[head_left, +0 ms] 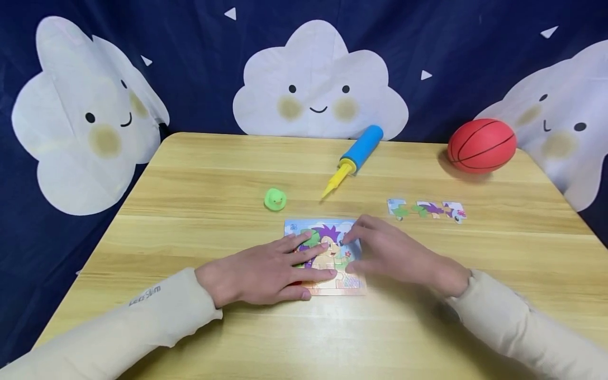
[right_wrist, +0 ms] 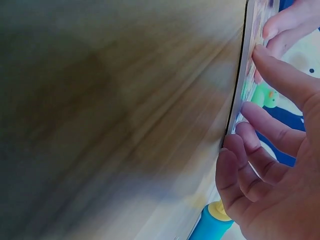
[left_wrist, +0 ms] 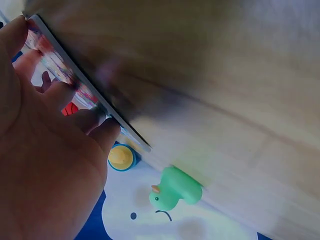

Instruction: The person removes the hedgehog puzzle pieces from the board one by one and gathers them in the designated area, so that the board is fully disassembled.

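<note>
A small jigsaw puzzle [head_left: 328, 287] with a purple-spiked cartoon animal on it lies flat on the table. My left hand [head_left: 273, 269] rests across its left half, fingers straight and spread over the picture. At the right side of the puzzle, the fingertips of my right hand [head_left: 394, 250] touch the surface, fingers a little bent and the thumb apart from them. The right wrist view has its fingers [right_wrist: 267, 127] along the edge of the puzzle board [right_wrist: 240, 82], with no piece visible between them. Palm and fingers hide part of the picture.
Loose puzzle pieces [head_left: 429, 207] lie in a row beyond my right hand. A green toy duck [head_left: 275, 199] sits behind the puzzle. Farther back lie a blue and yellow hand pump [head_left: 362, 149] and a red ball [head_left: 482, 146] on the wooden table [head_left: 214, 174].
</note>
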`<state>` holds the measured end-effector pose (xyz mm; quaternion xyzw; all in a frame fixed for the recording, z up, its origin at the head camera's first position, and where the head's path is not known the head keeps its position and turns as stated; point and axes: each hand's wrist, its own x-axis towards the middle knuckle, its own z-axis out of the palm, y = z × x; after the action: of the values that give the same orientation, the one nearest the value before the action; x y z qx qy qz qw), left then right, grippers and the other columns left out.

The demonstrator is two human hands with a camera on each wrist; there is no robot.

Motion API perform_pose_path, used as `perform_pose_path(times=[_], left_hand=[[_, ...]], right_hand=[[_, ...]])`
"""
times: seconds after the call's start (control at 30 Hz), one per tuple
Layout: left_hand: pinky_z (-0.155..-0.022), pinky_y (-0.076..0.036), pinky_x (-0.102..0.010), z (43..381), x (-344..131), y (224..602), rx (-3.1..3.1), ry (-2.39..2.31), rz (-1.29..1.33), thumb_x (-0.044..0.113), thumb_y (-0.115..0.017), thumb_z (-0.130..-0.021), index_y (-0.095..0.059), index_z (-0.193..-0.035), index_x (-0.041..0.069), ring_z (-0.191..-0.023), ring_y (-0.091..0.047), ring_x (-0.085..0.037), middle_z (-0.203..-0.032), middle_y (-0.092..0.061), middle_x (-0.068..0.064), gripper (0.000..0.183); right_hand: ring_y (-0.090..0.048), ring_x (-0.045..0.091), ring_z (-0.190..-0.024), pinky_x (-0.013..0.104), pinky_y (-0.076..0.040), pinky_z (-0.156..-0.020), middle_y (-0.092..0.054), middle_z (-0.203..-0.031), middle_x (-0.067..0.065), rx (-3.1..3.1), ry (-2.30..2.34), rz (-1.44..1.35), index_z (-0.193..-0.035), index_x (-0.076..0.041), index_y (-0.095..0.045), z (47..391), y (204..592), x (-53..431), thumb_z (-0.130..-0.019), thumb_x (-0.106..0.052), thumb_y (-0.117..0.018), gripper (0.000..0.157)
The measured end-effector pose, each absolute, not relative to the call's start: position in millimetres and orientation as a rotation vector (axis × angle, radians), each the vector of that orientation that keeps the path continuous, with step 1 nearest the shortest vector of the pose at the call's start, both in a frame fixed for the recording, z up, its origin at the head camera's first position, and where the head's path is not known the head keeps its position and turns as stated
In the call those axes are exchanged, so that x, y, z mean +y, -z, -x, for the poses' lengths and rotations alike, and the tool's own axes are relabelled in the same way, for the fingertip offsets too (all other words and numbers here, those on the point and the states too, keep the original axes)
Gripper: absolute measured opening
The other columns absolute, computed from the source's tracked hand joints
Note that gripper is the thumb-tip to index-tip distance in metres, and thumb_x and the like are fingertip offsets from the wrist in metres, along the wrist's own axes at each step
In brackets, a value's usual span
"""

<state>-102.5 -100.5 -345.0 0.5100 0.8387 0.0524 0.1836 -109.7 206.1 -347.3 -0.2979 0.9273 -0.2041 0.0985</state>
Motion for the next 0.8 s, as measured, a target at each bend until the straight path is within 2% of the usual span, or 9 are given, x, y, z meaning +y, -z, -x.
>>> perform_pose_path(times=[0.33,0.43,0.6,0.8], left_hand=[[-0.138,-0.011,-0.061,103,-92,343,2.327,-0.158,-1.386,0.047,-0.039,-0.118,-0.031,-0.168,0.054,-0.172,0.003,-0.037,-0.185,-0.010,-0.001,0.051],[-0.137,-0.012,-0.063,101,-89,342,2.329,-0.155,-1.360,0.050,-0.039,-0.118,-0.030,-0.167,0.056,-0.171,0.003,-0.038,-0.185,-0.009,0.000,0.051],[-0.135,-0.016,-0.067,99,-85,343,2.368,-0.125,-1.360,0.054,-0.038,-0.117,-0.029,-0.168,0.056,-0.171,0.000,-0.041,-0.185,-0.009,-0.002,0.051],[-0.134,-0.019,-0.069,96,-85,345,2.420,-0.100,-1.402,0.049,-0.039,-0.118,-0.032,-0.168,0.053,-0.171,-0.002,-0.043,-0.185,-0.011,-0.007,0.051]], right_hand=[[-0.063,0.017,-0.108,0.044,-0.060,-0.098,-0.069,-0.123,0.003,2.730,0.615,0.844,-0.129,-0.015,-0.077,113,347,206,-0.093,-0.038,-0.089,0.044],[-0.063,0.017,-0.108,0.044,-0.060,-0.098,-0.069,-0.124,0.003,2.720,0.626,0.829,-0.128,-0.016,-0.077,113,347,206,-0.093,-0.039,-0.090,0.044],[-0.062,0.017,-0.108,0.043,-0.059,-0.097,-0.069,-0.124,0.003,2.707,0.636,0.809,-0.128,-0.017,-0.077,113,348,205,-0.093,-0.039,-0.090,0.043],[-0.062,0.018,-0.108,0.043,-0.060,-0.097,-0.069,-0.125,0.003,2.733,0.615,0.813,-0.130,-0.017,-0.077,113,348,206,-0.093,-0.039,-0.090,0.045]])
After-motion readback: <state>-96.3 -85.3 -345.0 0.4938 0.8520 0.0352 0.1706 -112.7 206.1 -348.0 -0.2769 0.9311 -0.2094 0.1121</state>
